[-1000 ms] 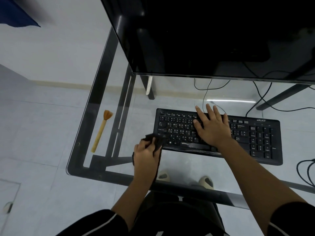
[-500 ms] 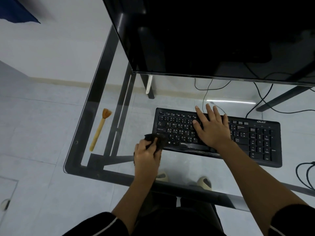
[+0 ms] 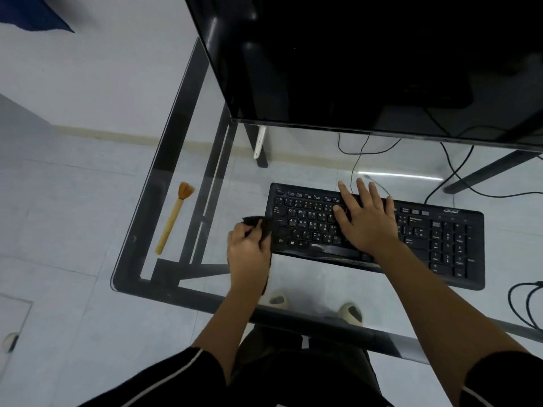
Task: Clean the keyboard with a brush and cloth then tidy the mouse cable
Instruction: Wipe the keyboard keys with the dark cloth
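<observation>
Little has changed in the last second. The left hand has crept only slightly toward 12 o'clock along the end of the keyboard, and the right hand has stayed where it was. I read that as slow wiping in one spot, not a new step.

The black full-size keyboard lies on the clear glass bench, with the dark monitor above it at 12 o'clock. The fingers of the left hand are curled round a small, dark, bunched cloth and hold it against the keyboard's 9 o'clock edge, beside the lower-left keys. The right hand lies flat on the middle keys, fingers straight and spread, grasping nothing. It seems to steady the board against the wiping.

The wooden-handled brush with orange-tan bristles lies untouched on the glass, well apart at 9 o'clock of the keyboard, with its bristles toward 12 o'clock. That suggests brushing is finished and the cloth stage has only begun, with the keys toward 3 o'clock still to cover. Pale smears show along the front edge at 6 o'clock.

Black cable loops sit at the bench's 3 o'clock edge. No mouse is in view, so I cannot tell whether they are its cable; that tidying is not yet begun.
</observation>
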